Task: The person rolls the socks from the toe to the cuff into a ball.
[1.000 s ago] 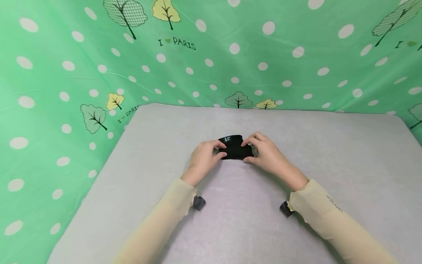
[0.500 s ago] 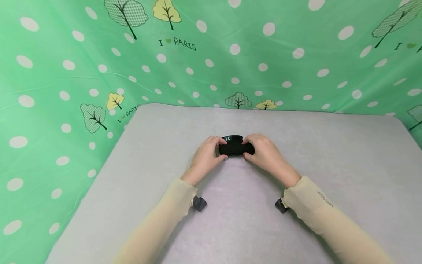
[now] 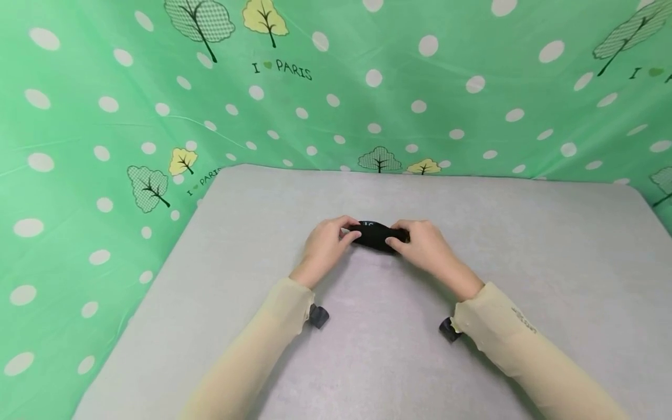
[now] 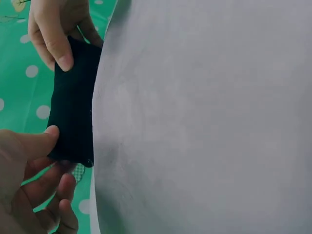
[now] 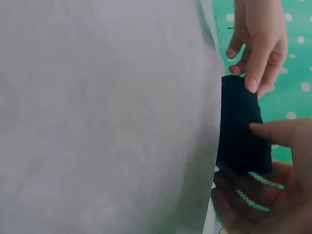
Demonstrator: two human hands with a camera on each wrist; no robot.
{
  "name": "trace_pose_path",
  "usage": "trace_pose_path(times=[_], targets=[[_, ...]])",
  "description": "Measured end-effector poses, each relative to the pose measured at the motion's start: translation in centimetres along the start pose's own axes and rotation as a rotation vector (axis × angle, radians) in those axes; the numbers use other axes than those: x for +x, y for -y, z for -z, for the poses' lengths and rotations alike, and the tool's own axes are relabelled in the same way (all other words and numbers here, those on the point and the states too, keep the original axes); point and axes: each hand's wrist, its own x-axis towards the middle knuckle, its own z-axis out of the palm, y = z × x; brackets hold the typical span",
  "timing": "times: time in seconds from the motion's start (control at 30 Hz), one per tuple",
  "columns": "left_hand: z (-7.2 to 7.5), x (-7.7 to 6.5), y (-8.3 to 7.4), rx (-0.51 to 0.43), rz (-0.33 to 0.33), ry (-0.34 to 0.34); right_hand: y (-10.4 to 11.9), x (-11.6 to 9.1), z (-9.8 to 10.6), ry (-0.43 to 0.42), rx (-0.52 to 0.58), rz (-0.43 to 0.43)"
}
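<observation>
A folded black cloth (image 3: 374, 236) with small white lettering on its far edge is held between both hands, slightly tilted down to the right in the head view. My left hand (image 3: 326, 242) pinches its left end between thumb and fingers. At the opposite end, my right hand (image 3: 424, 245) grips the cloth, its thumb on the near face. In the left wrist view the cloth (image 4: 75, 102) looks like a flat, dark rectangle. The right wrist view shows the cloth (image 5: 241, 124) with the right thumb pressed on its side and the other fingers behind or below it.
A grey table (image 3: 367, 350) lies under the hands, its far edge meeting a green curtain (image 3: 336, 105) with white dots and printed trees. Dark wrist-worn devices (image 3: 318, 316) hang by both sleeves.
The cloth has gone from a wider piece with a raised lettered flap to a narrower bundle, now tilted. Its lettering is less visible. The right hand has shifted its hold slightly.
</observation>
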Motion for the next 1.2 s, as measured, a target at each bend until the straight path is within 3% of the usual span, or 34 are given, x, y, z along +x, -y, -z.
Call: trace_pose_path(times=[0.2, 0.43, 0.63, 0.7, 0.77, 0.87, 0.93, 1.13, 1.2], targets=[[-0.4, 1.5, -1.0, 0.036, 0.078, 0.007, -0.1, 0.8, 0.3, 0.022, -0.010, -0.076], [-0.5, 3.4, -1.2, 0.065, 0.109, 0.041, -0.3, 2.1, 0.8, 0.085, 0.024, -0.143], [-0.6, 4.6, -1.0, 0.068, 0.176, 0.074, -0.4, 3.0, 0.9, 0.045, -0.005, -0.134], [-0.7, 4.7, -1.0, 0.070, 0.132, 0.052, -0.4, 3.3, 0.8, 0.036, -0.035, -0.117], [-0.7, 4.7, -1.2, 0.115, 0.036, 0.027, -0.2, 3.4, 0.9, 0.041, -0.051, -0.108], [-0.4, 4.2, -1.7, 0.243, -0.137, 0.007, 0.1, 3.5, 0.9, 0.052, -0.056, -0.107], [-0.1, 3.8, -2.2, 0.344, -0.201, 0.017, 0.2, 3.5, 1.0, 0.051, -0.041, -0.111], [-0.5, 3.2, -3.8, 0.562, -0.209, 0.148, -0.4, 3.2, 0.8, 0.005, -0.002, -0.117], [-0.9, 3.2, -3.9, 0.607, -0.214, 0.164, -0.8, 3.0, 0.7, -0.005, 0.021, -0.111]])
